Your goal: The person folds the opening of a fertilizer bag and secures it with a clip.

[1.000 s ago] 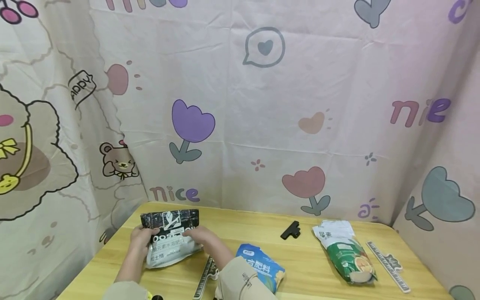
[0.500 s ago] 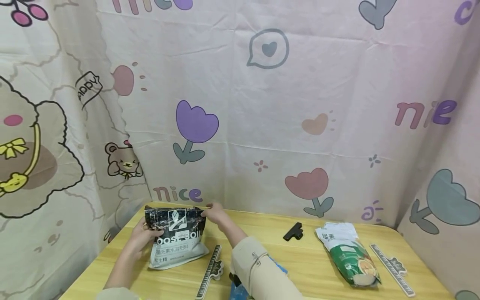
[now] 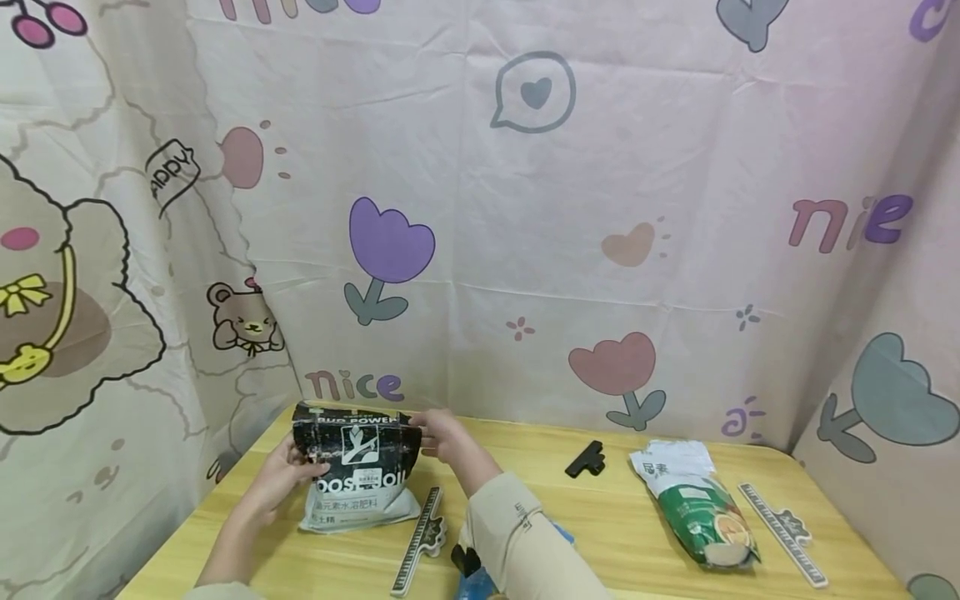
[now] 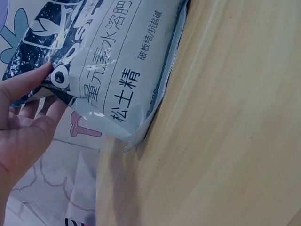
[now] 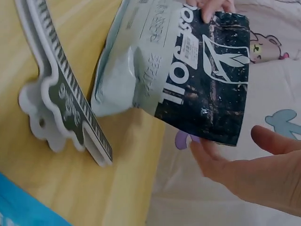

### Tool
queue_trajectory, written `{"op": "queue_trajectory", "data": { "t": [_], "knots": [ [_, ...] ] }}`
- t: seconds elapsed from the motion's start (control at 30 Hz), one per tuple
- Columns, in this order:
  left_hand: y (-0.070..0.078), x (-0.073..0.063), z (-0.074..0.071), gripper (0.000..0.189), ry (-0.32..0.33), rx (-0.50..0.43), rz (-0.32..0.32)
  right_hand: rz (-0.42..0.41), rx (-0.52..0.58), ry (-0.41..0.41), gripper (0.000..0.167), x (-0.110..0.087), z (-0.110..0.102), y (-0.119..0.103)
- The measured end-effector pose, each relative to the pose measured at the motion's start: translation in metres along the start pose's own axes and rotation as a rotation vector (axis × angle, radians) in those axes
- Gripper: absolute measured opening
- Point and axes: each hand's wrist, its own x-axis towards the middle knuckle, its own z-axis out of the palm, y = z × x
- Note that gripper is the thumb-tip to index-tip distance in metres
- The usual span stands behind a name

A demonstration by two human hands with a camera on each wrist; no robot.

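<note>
A black-and-white fertilizer bag (image 3: 360,471) stands upright on the left part of the table, its black upper part raised and showing white print. My left hand (image 3: 283,477) grips the bag's left side, thumb on the front and fingers behind, as the left wrist view also shows. At the upper right edge is my right hand (image 3: 447,439). In the right wrist view that hand (image 5: 254,169) has its fingertips at the bag's edge, partly behind it, and its thumb stands apart from the bag. Right of the bag lies a piano-key-patterned clip (image 3: 418,542).
A blue packet (image 3: 474,585) lies mostly under the right sleeve, with a black clip-like piece (image 3: 467,560) beside it. Farther right are a black clip (image 3: 587,459), a green-and-white bag (image 3: 701,508) and another piano-patterned clip (image 3: 783,533). A printed curtain (image 3: 480,250) hangs behind the table.
My right hand has moved from the bag's front to its upper right edge, its thumb now off the bag. The bag's top has risen and shows more print; the left hand keeps its grip.
</note>
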Motion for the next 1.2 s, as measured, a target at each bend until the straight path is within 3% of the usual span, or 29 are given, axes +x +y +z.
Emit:
{"op": "queue_trajectory", "data": {
  "t": [0.07,0.13,0.2,0.27,0.37,0.43,0.53,0.57,0.67,0.87,1.0,1.2],
  "knots": [
    [-0.001,0.001,-0.001,0.071,-0.011,0.0,0.015,0.065,0.028,0.011,0.032,0.007,0.0,0.007],
    [0.0,0.001,-0.003,0.069,-0.015,-0.016,0.011,0.066,0.043,-0.01,0.03,0.025,-0.004,0.024],
    [0.002,0.002,-0.003,0.065,-0.007,-0.028,-0.011,0.058,0.039,-0.006,0.028,0.024,-0.004,0.026],
    [0.005,0.003,-0.002,0.061,0.013,-0.011,-0.043,0.054,0.043,0.007,0.025,0.005,-0.002,0.015],
    [0.004,0.01,-0.002,0.062,0.054,-0.003,-0.077,0.056,0.03,0.034,0.019,-0.046,0.003,-0.017],
    [0.008,0.012,0.0,0.066,0.082,-0.019,-0.075,0.047,0.04,0.046,0.012,-0.064,0.006,-0.027],
    [0.012,0.014,0.002,0.068,0.106,-0.084,-0.062,0.026,0.078,0.056,0.002,-0.064,0.007,-0.023],
    [0.021,0.008,0.005,0.067,0.116,-0.096,-0.063,0.021,0.095,0.062,0.005,-0.066,0.008,-0.023],
    [0.023,0.006,0.005,0.059,0.108,-0.131,-0.065,0.023,0.136,0.077,0.009,-0.073,0.011,-0.022],
    [0.023,0.005,-0.003,0.05,0.039,-0.111,-0.051,0.051,0.12,0.054,0.01,-0.087,0.011,-0.025],
    [0.024,0.001,-0.009,0.049,-0.044,-0.111,-0.034,0.023,0.027,0.013,0.013,-0.094,0.008,-0.026],
    [0.027,-0.006,-0.016,0.029,-0.144,-0.11,-0.017,-0.057,-0.138,-0.072,0.019,-0.102,0.001,-0.03]
  ]
}}
